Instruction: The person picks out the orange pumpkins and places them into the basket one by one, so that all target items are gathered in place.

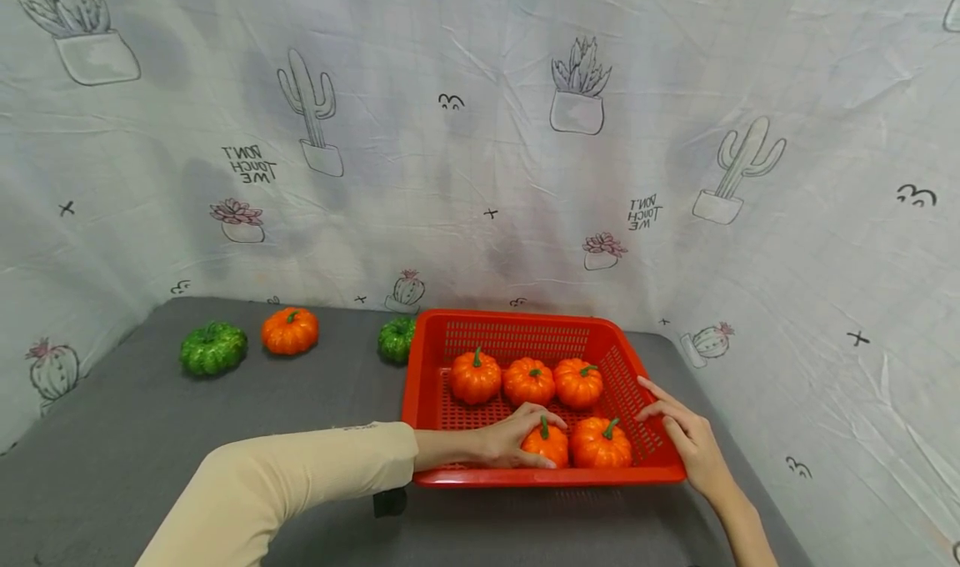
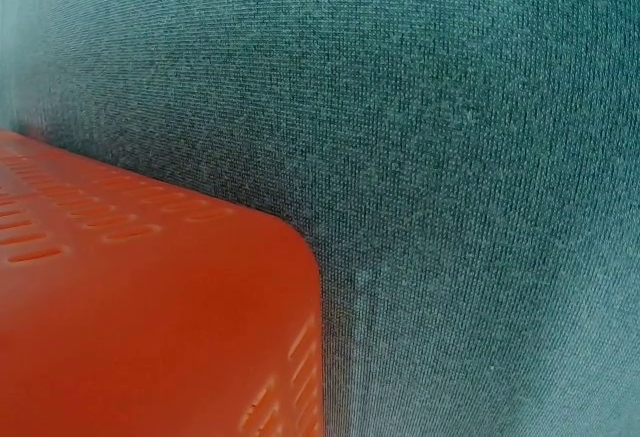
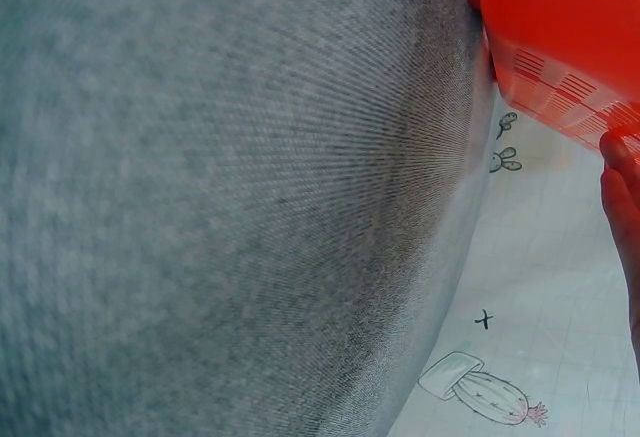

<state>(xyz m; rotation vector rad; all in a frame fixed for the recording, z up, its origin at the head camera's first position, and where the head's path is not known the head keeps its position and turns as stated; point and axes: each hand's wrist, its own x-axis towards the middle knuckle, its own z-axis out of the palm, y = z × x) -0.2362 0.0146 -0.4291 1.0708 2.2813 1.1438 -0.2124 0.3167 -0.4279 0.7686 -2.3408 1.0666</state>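
A red plastic basket (image 1: 525, 477) with slotted walls holds several small orange pumpkins with green stems. My left hand (image 1: 510, 440) reaches over its left side and grips an orange pumpkin (image 1: 546, 446) by the front wall, thumb in front and fingers behind. Beside that one sits another orange pumpkin (image 1: 602, 444). Three more, including a left one (image 1: 476, 377), line the back of the basket. My right hand (image 1: 693, 446) holds the basket's right rim, its fingers reaching over the edge. The right wrist view shows a fingertip (image 3: 616, 152) against the basket's outer wall (image 3: 570, 82).
A green pumpkin (image 1: 213, 348) and an orange pumpkin (image 1: 290, 331) sit at the back left of the grey cloth-covered table (image 1: 315, 392). Another green pumpkin (image 1: 396, 339) is partly hidden behind the basket's left rim. A printed curtain (image 1: 480, 158) closes off the back and sides.
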